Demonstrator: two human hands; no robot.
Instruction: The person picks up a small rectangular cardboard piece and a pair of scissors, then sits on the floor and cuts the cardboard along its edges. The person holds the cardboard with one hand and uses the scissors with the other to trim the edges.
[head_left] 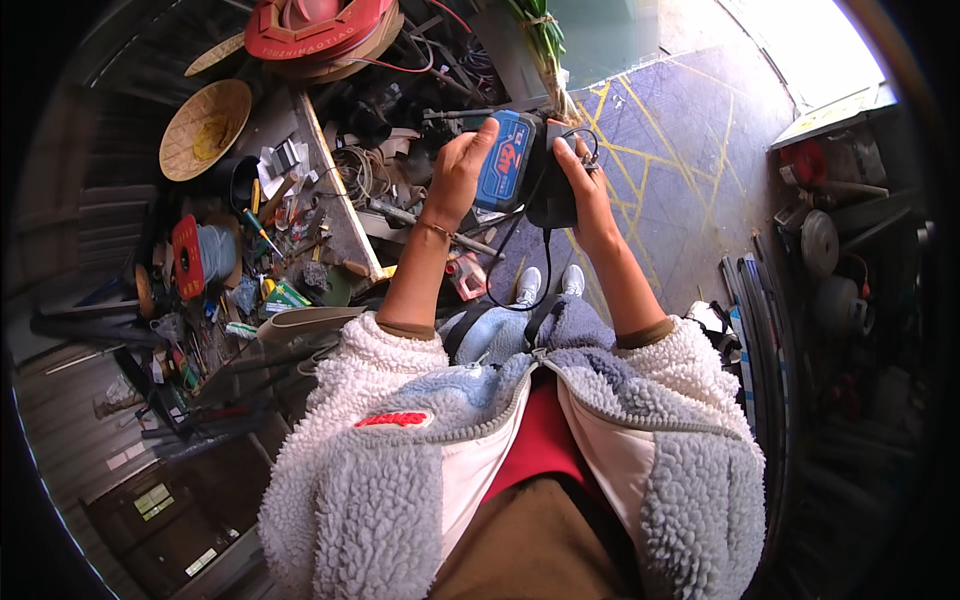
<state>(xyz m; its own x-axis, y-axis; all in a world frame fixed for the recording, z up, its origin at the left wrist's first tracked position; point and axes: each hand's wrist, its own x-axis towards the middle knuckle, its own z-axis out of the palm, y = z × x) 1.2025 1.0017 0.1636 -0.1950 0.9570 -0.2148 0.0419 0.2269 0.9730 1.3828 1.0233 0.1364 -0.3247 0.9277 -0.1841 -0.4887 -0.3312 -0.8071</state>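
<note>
In front of me, my left hand (456, 180) is closed on a blue and black power-tool battery (502, 165), its thumb along the upper edge. My right hand (586, 190) grips a black charger (553, 195), with the thumb over its top. Battery and charger are side by side and touch or nearly touch; I cannot tell whether they are joined. A black cord (490, 275) loops down from the charger, and more of it is bunched near my right thumb. The fingers behind both things are hidden.
At left, a cluttered bench (345, 195) holds coiled wire, tools and scraps. A red cable reel (318, 30) and a woven basket (205, 130) are farther back. Green onions (543, 45) stand beyond the charger. Long dark bars (755, 320) and shelving (840, 250) line the right.
</note>
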